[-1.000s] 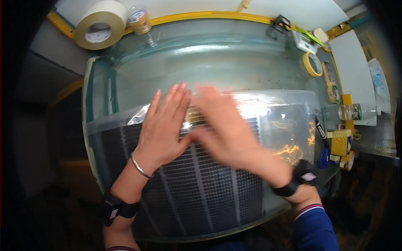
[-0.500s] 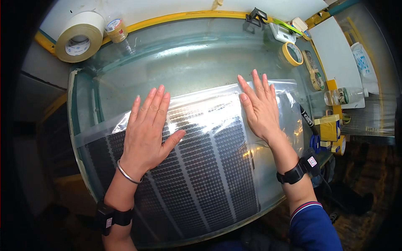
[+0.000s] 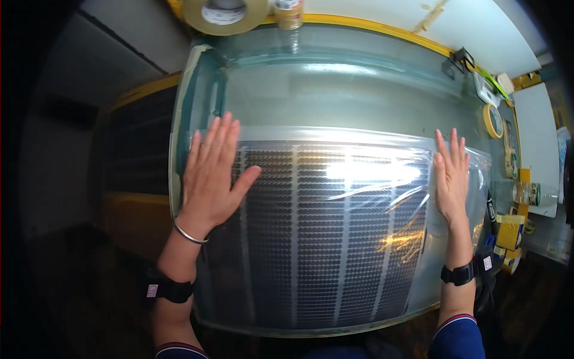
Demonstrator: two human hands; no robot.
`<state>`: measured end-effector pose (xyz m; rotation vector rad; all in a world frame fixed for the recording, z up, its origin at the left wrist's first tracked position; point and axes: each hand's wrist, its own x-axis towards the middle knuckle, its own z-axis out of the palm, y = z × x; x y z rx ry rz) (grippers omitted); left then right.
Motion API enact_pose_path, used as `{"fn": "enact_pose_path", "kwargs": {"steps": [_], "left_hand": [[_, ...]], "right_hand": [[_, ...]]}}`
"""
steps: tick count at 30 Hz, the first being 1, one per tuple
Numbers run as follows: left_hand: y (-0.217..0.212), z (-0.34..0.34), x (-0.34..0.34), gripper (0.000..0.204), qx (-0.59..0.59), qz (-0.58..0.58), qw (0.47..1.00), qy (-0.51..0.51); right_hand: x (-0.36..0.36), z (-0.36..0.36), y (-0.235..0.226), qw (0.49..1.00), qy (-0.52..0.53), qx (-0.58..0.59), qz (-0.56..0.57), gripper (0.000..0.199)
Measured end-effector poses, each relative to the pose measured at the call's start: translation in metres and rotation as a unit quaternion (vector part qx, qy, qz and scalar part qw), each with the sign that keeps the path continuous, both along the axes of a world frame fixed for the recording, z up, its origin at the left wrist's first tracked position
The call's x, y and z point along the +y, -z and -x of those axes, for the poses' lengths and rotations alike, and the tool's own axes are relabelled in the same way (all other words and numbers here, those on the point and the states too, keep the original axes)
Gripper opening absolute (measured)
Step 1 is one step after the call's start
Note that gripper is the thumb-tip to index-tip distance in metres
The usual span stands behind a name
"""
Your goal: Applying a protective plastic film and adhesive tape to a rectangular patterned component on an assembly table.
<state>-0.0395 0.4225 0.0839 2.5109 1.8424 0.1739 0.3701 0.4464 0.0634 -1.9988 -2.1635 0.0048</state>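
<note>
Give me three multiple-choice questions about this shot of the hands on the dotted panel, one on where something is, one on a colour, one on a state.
1. Where does the large roll of tape sit?
A. at the far edge of the table, beyond the left hand
B. on the panel between the hands
C. under the right wrist

2. What colour is the strip along the table's far edge?
A. red
B. yellow
C. white

3. How are the two hands placed on the film-covered dotted panel?
A. both clenched into fists
B. one lifting a corner of the film
C. both flat, fingers spread, far apart

Answers:
1 A, the roll lies at the top of the view, above the left hand.
2 B, the edge strip shows yellow.
3 C, the left hand and the right hand press open palms near opposite sides of the panel.
</note>
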Motion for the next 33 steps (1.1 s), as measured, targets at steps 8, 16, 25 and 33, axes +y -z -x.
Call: {"fn": "enact_pose_path", "kwargs": {"steps": [8,16,25,33], "left_hand": [[0.004,0.056,-0.018,0.064,0.006,0.003,0.995,-0.095],[0.007,0.05,-0.014,0.056,-0.036,-0.016,0.989,-0.144],[0.017,-0.026,-0.006,0.057,-0.121,-0.041,0.988,-0.084],[0.019,-0.024,-0.003,0.057,-0.107,-0.047,0.981,-0.155]], "right_hand": [[0.0,-0.001,0.006,1.0,0.004,-0.002,0.0,0.046],[0.002,0.001,0.006,1.0,-0.006,-0.007,-0.001,0.047],[0.001,-0.004,0.008,1.0,-0.007,-0.003,0.005,0.048],[0.002,-0.005,0.009,1.0,-0.008,0.0,0.012,0.049]]}}
